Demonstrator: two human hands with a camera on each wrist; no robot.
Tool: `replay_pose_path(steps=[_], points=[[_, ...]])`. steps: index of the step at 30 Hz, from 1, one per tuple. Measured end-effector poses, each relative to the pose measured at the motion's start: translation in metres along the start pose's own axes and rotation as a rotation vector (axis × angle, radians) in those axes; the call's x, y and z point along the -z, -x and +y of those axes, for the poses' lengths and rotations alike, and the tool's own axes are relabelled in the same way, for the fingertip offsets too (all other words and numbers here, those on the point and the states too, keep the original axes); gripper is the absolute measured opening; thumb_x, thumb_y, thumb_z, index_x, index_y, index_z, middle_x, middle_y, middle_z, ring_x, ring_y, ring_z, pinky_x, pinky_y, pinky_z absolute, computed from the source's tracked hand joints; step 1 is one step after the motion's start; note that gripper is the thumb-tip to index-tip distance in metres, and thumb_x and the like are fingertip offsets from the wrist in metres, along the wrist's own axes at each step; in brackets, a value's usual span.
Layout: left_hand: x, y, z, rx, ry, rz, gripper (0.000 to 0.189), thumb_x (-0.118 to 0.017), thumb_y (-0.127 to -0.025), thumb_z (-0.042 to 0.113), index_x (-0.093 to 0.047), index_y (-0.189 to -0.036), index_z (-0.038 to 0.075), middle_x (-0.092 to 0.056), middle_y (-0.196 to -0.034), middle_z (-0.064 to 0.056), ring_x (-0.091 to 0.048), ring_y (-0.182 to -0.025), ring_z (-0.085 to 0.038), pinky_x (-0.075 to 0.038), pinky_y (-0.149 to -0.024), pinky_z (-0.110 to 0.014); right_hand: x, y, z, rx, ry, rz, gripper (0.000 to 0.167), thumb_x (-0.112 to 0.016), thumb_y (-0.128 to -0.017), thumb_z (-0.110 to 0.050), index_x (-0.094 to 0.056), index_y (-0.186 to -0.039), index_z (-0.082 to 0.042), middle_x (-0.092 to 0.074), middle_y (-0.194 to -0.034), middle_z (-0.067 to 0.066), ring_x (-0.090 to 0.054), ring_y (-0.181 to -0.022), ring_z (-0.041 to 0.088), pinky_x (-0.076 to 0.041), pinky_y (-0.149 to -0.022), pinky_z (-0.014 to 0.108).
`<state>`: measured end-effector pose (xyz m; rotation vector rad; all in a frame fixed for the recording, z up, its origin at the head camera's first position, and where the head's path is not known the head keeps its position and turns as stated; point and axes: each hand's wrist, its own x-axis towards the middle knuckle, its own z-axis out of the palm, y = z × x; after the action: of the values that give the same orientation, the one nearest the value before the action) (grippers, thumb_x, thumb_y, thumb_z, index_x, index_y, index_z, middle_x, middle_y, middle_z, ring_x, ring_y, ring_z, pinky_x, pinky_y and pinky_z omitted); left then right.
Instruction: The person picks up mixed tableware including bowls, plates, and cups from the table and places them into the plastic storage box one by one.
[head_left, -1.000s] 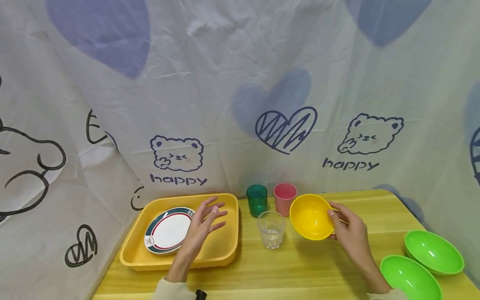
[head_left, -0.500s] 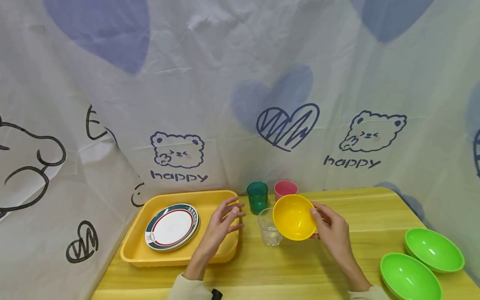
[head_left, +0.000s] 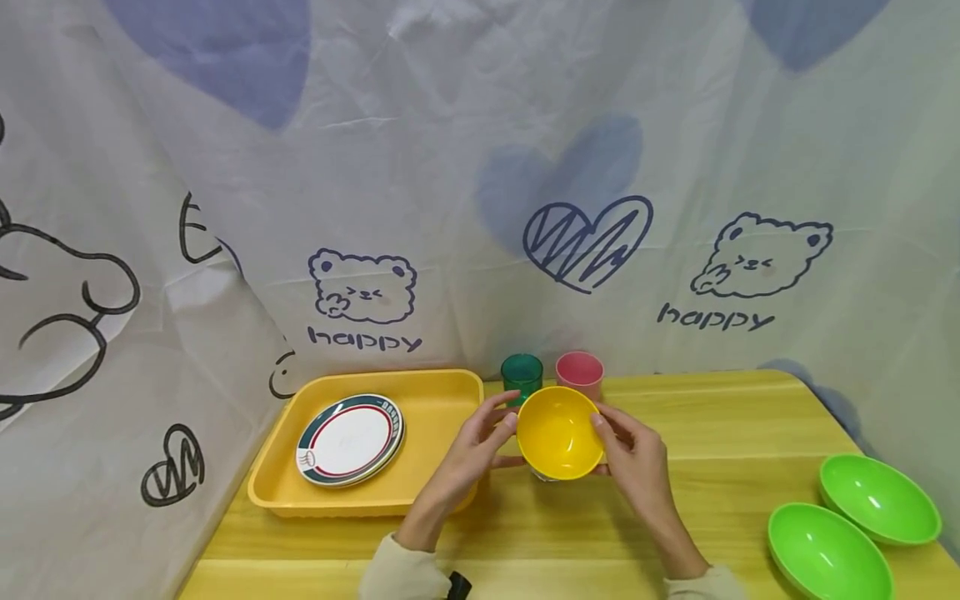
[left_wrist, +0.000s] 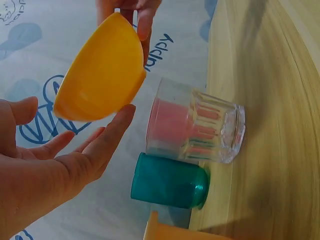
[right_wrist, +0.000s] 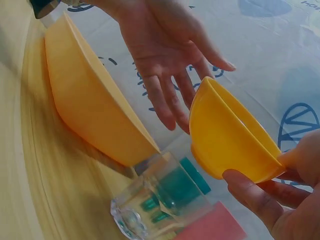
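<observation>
Raised over the table, a yellow bowl (head_left: 560, 435) tilts its inside toward me in the head view. My right hand (head_left: 637, 457) grips its right side, thumb at the rim and fingers underneath. At the bowl's left my left hand (head_left: 467, 454) has spread, relaxed fingers; in the left wrist view its thumb stands apart from the bowl and one fingertip comes right up to the underside. A clear cup (left_wrist: 215, 122) is below, mostly hidden behind the bowl in the head view. Behind stand a green cup (head_left: 522, 372) and a pink cup (head_left: 580, 373).
A yellow tray (head_left: 442, 385) on the left holds stacked white plates (head_left: 351, 442) with green-and-red rims. Two green bowls (head_left: 828, 550) sit at the right of the wooden table (head_left: 720, 433). A printed cloth (head_left: 465, 167) hangs behind.
My right hand has carried the yellow bowl left, until it covers most of the clear cup in the head view. My left hand has moved right from over the tray to the bowl's side.
</observation>
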<state>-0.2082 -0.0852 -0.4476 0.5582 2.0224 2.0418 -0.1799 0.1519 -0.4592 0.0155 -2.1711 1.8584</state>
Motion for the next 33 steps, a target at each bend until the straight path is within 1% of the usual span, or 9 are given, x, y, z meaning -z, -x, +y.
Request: replay_pose_path(steps=[6,9,15,17,20,23,25,29,33], points=[[-0.004,0.000,0.000,0.016,-0.012,-0.026,0.054,-0.055,-0.108,0.033,-0.039,-0.156,0.013,-0.046,-0.150,-0.019,-0.056,-0.127,-0.037,-0.060,-0.087,-0.050,-0.007,0.004,0.001,-0.004,-0.013,-0.005,0.035,-0.061,-0.105,-0.018,-0.065,-0.135,-0.001,-0.068,-0.124,0.024,-0.073,-0.079,0.014,-0.062,-0.058,0.033],[-0.005,0.001,0.000,0.023,-0.024,-0.023,0.053,-0.055,-0.107,0.032,-0.042,-0.154,0.012,-0.049,-0.149,-0.017,-0.058,-0.124,-0.035,-0.061,-0.085,-0.048,-0.010,0.005,0.002,-0.006,-0.009,-0.016,0.035,-0.061,-0.105,-0.018,-0.064,-0.136,-0.001,-0.068,-0.124,0.023,-0.073,-0.079,0.015,-0.063,-0.059,0.035],[-0.003,0.003,0.002,0.041,-0.062,-0.015,0.047,-0.056,-0.108,0.022,-0.047,-0.151,0.007,-0.054,-0.144,-0.016,-0.061,-0.118,-0.032,-0.062,-0.083,-0.045,-0.012,0.009,0.003,-0.030,-0.023,-0.040,0.034,-0.061,-0.105,-0.015,-0.064,-0.136,-0.002,-0.068,-0.123,0.023,-0.074,-0.083,0.016,-0.063,-0.062,0.040],[-0.001,0.002,0.004,0.052,-0.083,-0.009,0.044,-0.055,-0.108,0.018,-0.048,-0.150,0.006,-0.054,-0.143,-0.017,-0.061,-0.115,-0.030,-0.062,-0.082,-0.043,-0.013,0.010,0.003,-0.025,-0.045,-0.062,0.034,-0.061,-0.105,-0.012,-0.063,-0.136,-0.001,-0.068,-0.122,0.024,-0.074,-0.086,0.017,-0.063,-0.063,0.039],[0.004,0.000,0.007,0.067,-0.129,0.007,0.042,-0.052,-0.108,0.012,-0.049,-0.148,0.003,-0.056,-0.141,-0.018,-0.063,-0.108,-0.028,-0.063,-0.080,-0.040,-0.011,0.009,0.001,-0.010,-0.072,-0.123,0.036,-0.062,-0.104,-0.011,-0.061,-0.138,0.000,-0.068,-0.123,0.025,-0.075,-0.092,0.020,-0.064,-0.066,0.037],[0.014,-0.003,0.011,0.069,-0.160,0.032,0.040,-0.050,-0.108,0.009,-0.050,-0.146,-0.001,-0.058,-0.136,-0.021,-0.065,-0.100,-0.026,-0.064,-0.076,-0.039,-0.004,0.008,-0.001,0.004,-0.053,-0.192,0.036,-0.062,-0.104,-0.014,-0.061,-0.138,-0.001,-0.067,-0.125,0.024,-0.074,-0.098,0.025,-0.063,-0.071,0.039],[0.022,-0.003,0.013,0.074,-0.161,0.058,0.039,-0.049,-0.107,0.008,-0.051,-0.145,-0.004,-0.059,-0.134,-0.023,-0.066,-0.096,-0.026,-0.064,-0.075,-0.039,0.004,0.007,-0.001,0.006,-0.008,-0.229,0.034,-0.062,-0.104,-0.015,-0.063,-0.135,-0.003,-0.068,-0.126,0.021,-0.074,-0.100,0.027,-0.063,-0.073,0.041],[0.045,-0.005,0.019,0.110,-0.147,0.149,0.037,-0.049,-0.105,0.004,-0.053,-0.142,-0.005,-0.059,-0.130,-0.026,-0.067,-0.094,-0.027,-0.064,-0.072,-0.044,0.027,0.008,0.004,0.030,0.151,-0.298,0.027,-0.064,-0.103,-0.017,-0.067,-0.128,-0.006,-0.070,-0.122,0.016,-0.073,-0.100,0.026,-0.063,-0.075,0.037],[0.074,-0.006,0.023,0.148,-0.136,0.240,0.039,-0.047,-0.104,0.001,-0.052,-0.142,-0.007,-0.055,-0.133,-0.029,-0.067,-0.095,-0.032,-0.064,-0.071,-0.047,0.053,0.008,0.007,0.180,0.351,-0.352,0.021,-0.068,-0.100,-0.015,-0.071,-0.120,-0.008,-0.073,-0.116,0.009,-0.073,-0.100,0.026,-0.063,-0.077,0.033]])
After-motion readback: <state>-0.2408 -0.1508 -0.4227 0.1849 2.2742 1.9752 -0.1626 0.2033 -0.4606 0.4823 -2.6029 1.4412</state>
